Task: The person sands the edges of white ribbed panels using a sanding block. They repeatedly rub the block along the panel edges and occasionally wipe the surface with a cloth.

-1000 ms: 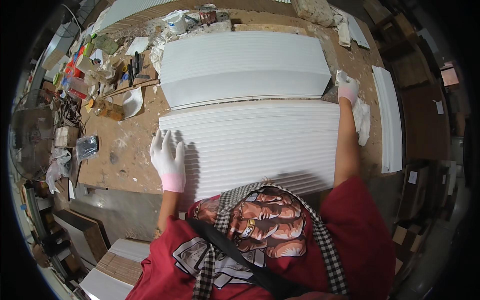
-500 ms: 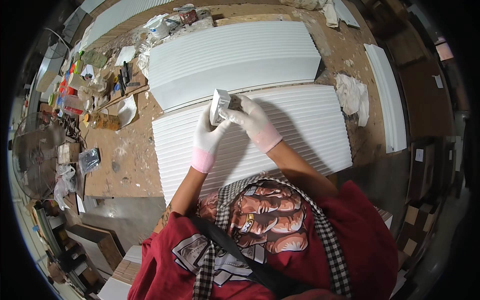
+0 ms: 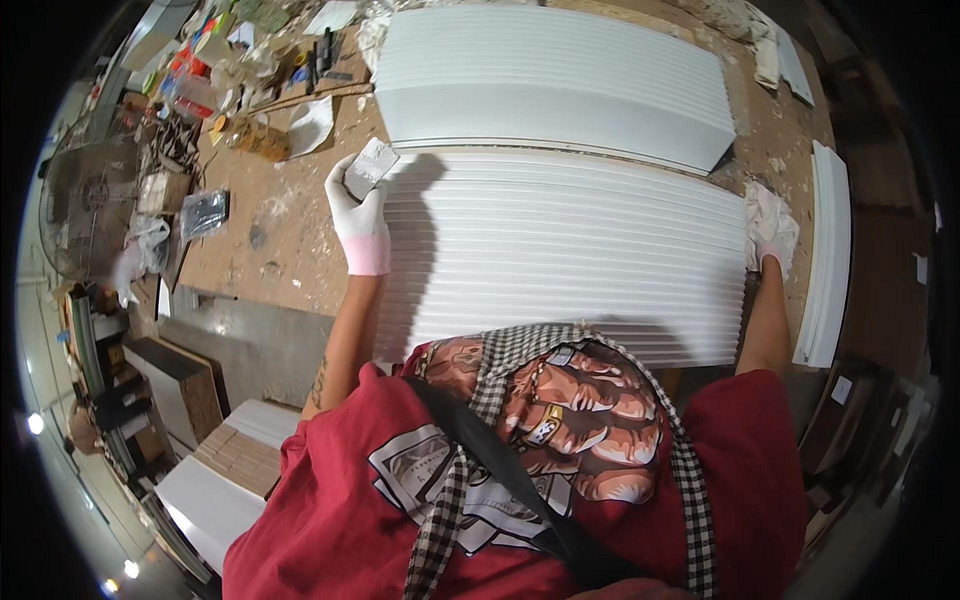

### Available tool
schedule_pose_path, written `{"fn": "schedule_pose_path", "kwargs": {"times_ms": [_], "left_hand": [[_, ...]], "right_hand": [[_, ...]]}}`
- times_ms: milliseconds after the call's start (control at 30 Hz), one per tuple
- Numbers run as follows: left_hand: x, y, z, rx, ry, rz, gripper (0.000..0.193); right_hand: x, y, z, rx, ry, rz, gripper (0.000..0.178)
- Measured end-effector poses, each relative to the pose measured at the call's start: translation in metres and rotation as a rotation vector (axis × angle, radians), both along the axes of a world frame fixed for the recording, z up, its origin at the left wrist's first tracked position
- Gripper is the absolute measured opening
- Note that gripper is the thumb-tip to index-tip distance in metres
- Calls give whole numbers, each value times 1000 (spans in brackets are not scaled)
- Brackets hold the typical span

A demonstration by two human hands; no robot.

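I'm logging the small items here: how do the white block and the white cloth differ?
The block has flat faces and straight edges; the cloth is crumpled. The block is gripped in the left hand, by the near ribbed panel's far left corner; the cloth is just right of that panel, with the right hand at it. Both are whitish.

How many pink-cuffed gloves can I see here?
2. One is on the left hand, holding a small white block; the other is on the right hand, at the crumpled white cloth, which partly hides it. Others could be hidden in the clutter.
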State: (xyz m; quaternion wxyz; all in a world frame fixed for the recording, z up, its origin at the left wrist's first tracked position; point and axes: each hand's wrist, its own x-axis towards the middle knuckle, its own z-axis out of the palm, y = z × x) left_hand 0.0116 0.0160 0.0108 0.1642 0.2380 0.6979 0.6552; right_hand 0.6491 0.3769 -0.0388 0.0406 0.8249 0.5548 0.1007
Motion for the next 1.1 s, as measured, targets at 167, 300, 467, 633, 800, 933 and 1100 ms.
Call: {"fn": "schedule_pose_path", "kwargs": {"times_ms": [167, 300, 467, 633, 800, 933, 1100], "left_hand": [[4, -4, -6, 35, 51, 34, 52], [5, -2, -5, 57, 30, 54, 53], [5, -1, -4, 92, -16, 43, 53], [6, -4, -2, 101, -37, 58, 55], [5, -2, -2, 138, -122, 55, 54], [5, 0, -3, 113, -87, 40, 52], [5, 0, -6, 97, -50, 32, 53]], "right_hand": [[-16, 27, 14, 147, 5, 314, 47], [-110, 53, 96, 482, -189, 1364, 20], [-313, 5, 118, 193, 661, 1237, 31], [-491, -54, 71, 31, 370, 1379, 20], [-543, -90, 36, 141, 455, 1430, 21], [-575, -106, 31, 94, 509, 1450, 25], [-641, -139, 26, 159, 526, 1521, 19]]}}
